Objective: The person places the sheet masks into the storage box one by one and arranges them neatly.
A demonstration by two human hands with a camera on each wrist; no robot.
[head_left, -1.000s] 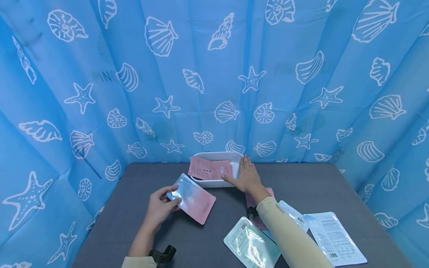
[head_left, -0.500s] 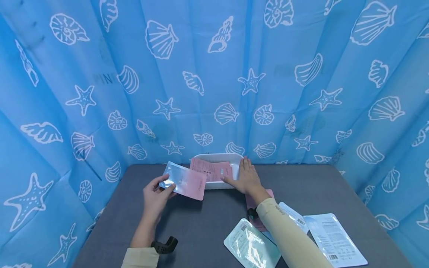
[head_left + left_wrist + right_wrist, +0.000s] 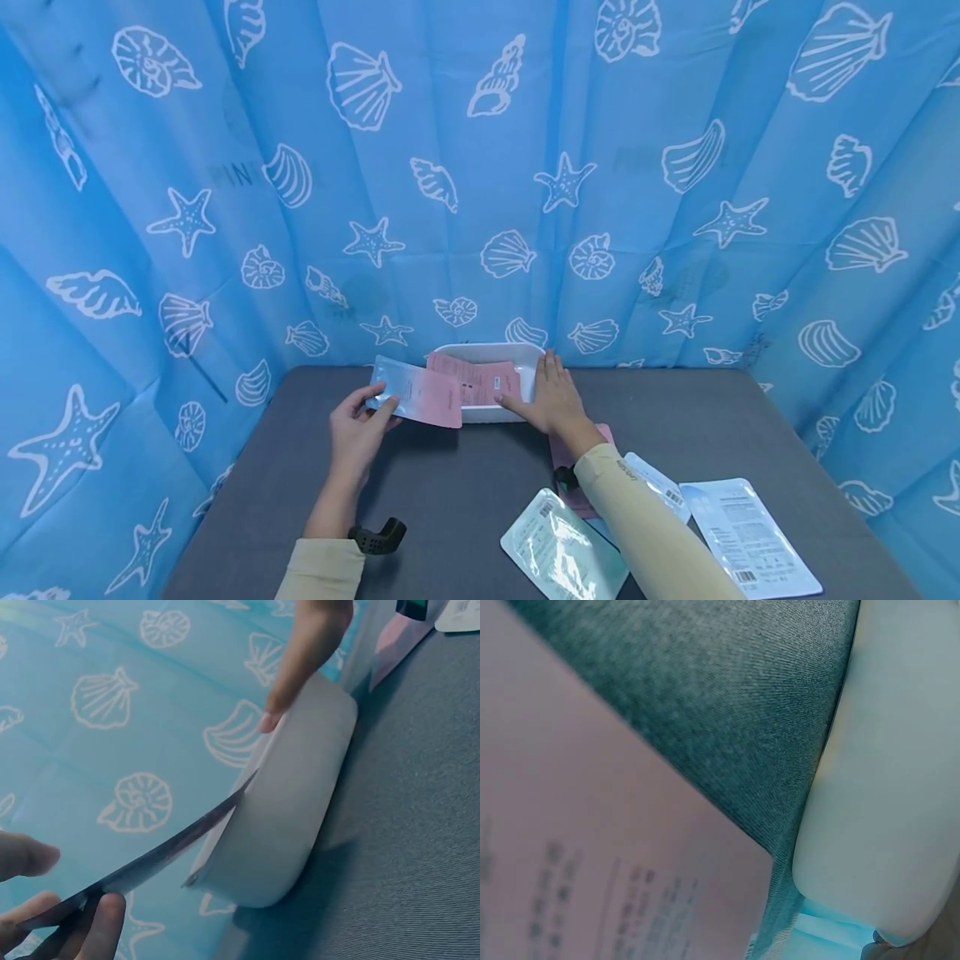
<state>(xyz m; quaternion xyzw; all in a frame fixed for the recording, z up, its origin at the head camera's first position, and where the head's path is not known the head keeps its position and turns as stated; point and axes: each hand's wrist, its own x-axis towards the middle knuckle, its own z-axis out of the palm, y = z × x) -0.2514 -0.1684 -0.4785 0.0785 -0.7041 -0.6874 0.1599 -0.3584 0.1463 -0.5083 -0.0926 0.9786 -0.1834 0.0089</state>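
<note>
Lifted to the white tub [image 3: 525,354], pink sachet [image 3: 420,393] pinched between left fingers [image 3: 382,408]

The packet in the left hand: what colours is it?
The packet fades from silvery pale blue to pink, clearest in the head view.

My head camera looks forward and down from above the grey table [image 3: 465,492], taking in the blue shell-print curtain [image 3: 480,167] on three sides. My left wrist camera sits low at table level, looking close along the white tub [image 3: 292,817] toward the curtain. My right wrist camera is nearest of all, pressed against the table cloth beside the tub's [image 3: 885,787] wall. All three views share that tub [image 3: 525,354].
</note>
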